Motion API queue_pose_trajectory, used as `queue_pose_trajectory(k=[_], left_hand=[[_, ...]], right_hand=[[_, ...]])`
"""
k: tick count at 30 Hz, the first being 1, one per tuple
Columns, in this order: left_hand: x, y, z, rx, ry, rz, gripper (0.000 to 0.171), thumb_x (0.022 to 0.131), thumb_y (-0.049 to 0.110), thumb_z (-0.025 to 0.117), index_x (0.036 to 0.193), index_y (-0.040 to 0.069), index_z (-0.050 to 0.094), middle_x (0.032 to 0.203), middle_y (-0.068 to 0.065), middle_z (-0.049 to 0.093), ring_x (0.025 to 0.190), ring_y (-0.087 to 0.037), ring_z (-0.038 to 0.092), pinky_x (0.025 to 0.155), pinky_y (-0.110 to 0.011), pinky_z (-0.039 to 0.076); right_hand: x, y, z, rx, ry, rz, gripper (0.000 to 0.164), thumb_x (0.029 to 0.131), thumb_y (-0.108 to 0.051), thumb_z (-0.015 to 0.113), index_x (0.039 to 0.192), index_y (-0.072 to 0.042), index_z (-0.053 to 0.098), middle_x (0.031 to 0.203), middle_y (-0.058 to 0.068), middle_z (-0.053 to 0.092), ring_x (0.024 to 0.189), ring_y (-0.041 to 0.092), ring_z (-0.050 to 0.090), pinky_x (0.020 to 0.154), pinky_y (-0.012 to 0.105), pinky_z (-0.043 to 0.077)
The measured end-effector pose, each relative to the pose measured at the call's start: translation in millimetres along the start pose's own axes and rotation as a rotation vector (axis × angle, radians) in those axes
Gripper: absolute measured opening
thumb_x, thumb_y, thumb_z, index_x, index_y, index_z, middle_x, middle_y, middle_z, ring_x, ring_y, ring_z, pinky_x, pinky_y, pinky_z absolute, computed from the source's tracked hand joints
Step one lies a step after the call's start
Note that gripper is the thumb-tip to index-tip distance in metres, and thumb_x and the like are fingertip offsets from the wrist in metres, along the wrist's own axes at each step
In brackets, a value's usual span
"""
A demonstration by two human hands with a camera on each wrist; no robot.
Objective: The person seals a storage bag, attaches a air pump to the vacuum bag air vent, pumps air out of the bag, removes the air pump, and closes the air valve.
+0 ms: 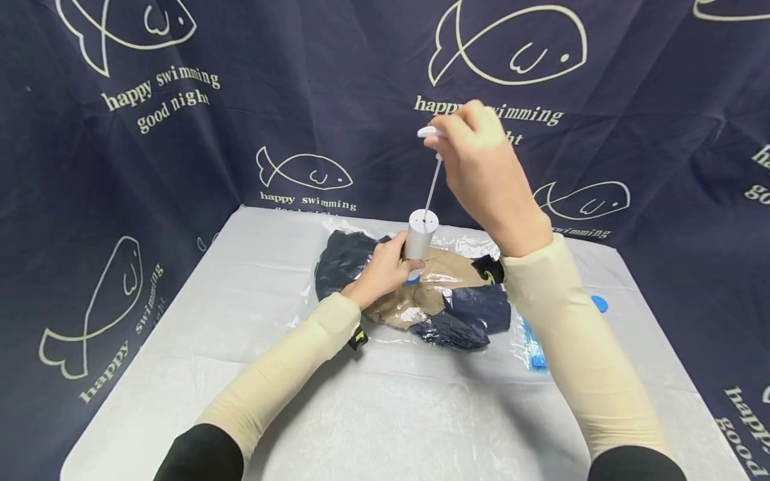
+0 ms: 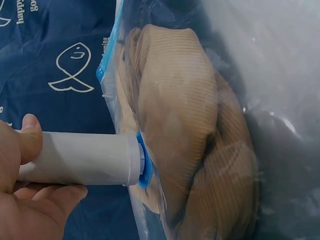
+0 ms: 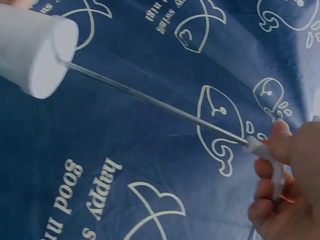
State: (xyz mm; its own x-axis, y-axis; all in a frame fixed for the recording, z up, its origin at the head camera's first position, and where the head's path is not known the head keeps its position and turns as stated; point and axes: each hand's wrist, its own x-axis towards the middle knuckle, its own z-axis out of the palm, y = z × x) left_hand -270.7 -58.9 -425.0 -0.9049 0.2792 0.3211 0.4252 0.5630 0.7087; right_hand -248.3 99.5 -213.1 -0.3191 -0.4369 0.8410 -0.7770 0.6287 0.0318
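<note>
A white hand pump (image 1: 419, 242) stands nearly upright over a clear vacuum storage bag (image 1: 430, 284). Its lower end meets the blue valve (image 2: 145, 160) on the bag. My left hand (image 1: 385, 267) grips the pump's barrel, thumb on one side and fingers on the other. My right hand (image 1: 481, 160) is raised high and holds the white pump handle (image 3: 272, 167), fingers curled round it. Between handle and barrel a long stretch of the thin metal rod (image 3: 155, 102) is drawn out. Folded tan ribbed clothing (image 2: 175, 110) lies inside the bag, under the valve.
Dark garments (image 1: 345, 260) fill the bag's left end, and navy ones (image 1: 475, 310) its right. A blue round cap (image 1: 599, 303) lies on the white table (image 1: 385, 427) at the right. Near my right forearm is a blue-edged plastic piece (image 1: 535, 351). Dark fish-print curtains (image 1: 373, 80) surround the table.
</note>
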Motion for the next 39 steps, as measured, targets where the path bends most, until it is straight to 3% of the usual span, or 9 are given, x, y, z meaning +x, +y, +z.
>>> queue_pose_trajectory(k=[4,7,12,15,20,26,39], left_hand=[[0.4,-0.3,0.5,-0.002,-0.003,0.002,0.043,0.090,0.018,0.080,0.126,0.006,0.059,0.118,-0.015,0.074,0.108,-0.029,0.072,0.093,-0.042,0.059],[0.4,-0.2,0.6,-0.005,-0.002,0.008,0.043,0.090,0.018,0.080,0.127,0.005,0.059,0.118,-0.015,0.074,0.108,-0.029,0.072,0.093,-0.042,0.059],[-0.1,0.3,-0.2,-0.010,-0.002,0.012,0.044,0.090,0.017,0.080,0.127,0.005,0.059,0.118,-0.016,0.074,0.108,-0.029,0.072,0.092,-0.042,0.060],[-0.1,0.5,-0.6,-0.007,-0.004,0.012,0.043,0.091,0.018,0.079,0.126,0.005,0.059,0.117,-0.015,0.074,0.107,-0.028,0.072,0.091,-0.041,0.060],[0.5,0.8,-1.1,-0.009,-0.014,0.005,0.043,0.092,0.019,0.079,0.126,0.005,0.058,0.115,-0.014,0.074,0.106,-0.027,0.073,0.089,-0.041,0.060],[0.9,0.0,-0.6,-0.035,-0.034,-0.005,0.043,0.093,0.019,0.077,0.128,0.006,0.057,0.115,-0.012,0.073,0.104,-0.024,0.073,0.087,-0.039,0.060],[-2.5,-1.9,-1.4,-0.023,-0.036,-0.013,0.043,0.093,0.020,0.077,0.129,0.008,0.057,0.114,-0.010,0.073,0.102,-0.023,0.072,0.087,-0.038,0.060]], right_hand=[[11,-5,-6,0.049,0.147,0.056,0.036,0.106,-0.027,0.057,0.111,0.005,0.072,0.098,0.024,0.061,0.092,0.041,0.056,0.084,0.045,0.048],[13,-7,-8,0.050,0.169,0.070,0.037,0.105,-0.028,0.057,0.111,0.005,0.072,0.097,0.024,0.063,0.091,0.039,0.058,0.084,0.044,0.048],[0,-4,-2,-0.002,0.049,0.007,0.033,0.106,-0.022,0.057,0.109,0.007,0.070,0.093,0.023,0.065,0.086,0.037,0.062,0.080,0.042,0.055],[-13,-1,7,0.024,-0.033,0.000,0.026,0.104,-0.017,0.061,0.107,0.008,0.068,0.094,0.022,0.067,0.087,0.037,0.064,0.083,0.044,0.056],[-36,0,23,0.061,-0.215,0.069,0.018,0.098,-0.014,0.070,0.098,0.005,0.067,0.089,0.018,0.069,0.082,0.034,0.067,0.077,0.044,0.057],[-53,0,36,0.072,-0.409,0.170,0.010,0.095,-0.008,0.074,0.099,0.000,0.069,0.091,0.013,0.072,0.083,0.030,0.070,0.074,0.042,0.059],[-58,-2,42,0.040,-0.481,0.165,0.010,0.098,-0.010,0.070,0.093,-0.002,0.068,0.082,0.011,0.068,0.074,0.028,0.065,0.068,0.040,0.055]])
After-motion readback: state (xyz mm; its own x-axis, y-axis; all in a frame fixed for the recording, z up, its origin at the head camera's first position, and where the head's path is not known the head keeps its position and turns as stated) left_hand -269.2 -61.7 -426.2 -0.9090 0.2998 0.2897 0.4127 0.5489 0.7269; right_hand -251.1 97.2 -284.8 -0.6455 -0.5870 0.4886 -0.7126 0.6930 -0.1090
